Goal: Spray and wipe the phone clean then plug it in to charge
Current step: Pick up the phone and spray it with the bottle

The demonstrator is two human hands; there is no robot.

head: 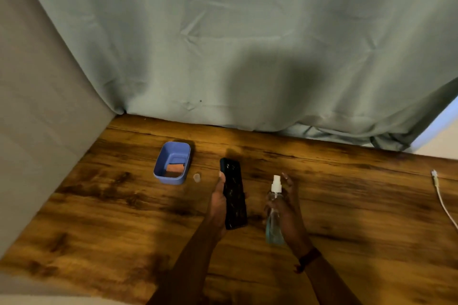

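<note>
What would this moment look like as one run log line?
stage: spraying | left hand: holds phone | right hand: holds spray bottle | cable: unplugged, on table | cap: off

The charging cable [443, 202] runs off the right edge of the frame; its far end is not visible. The left hand [218, 205] covers the phone's [234, 195] left edge. The small clear object [196, 177] beside the blue container [158, 168] is too small to identify.
</note>
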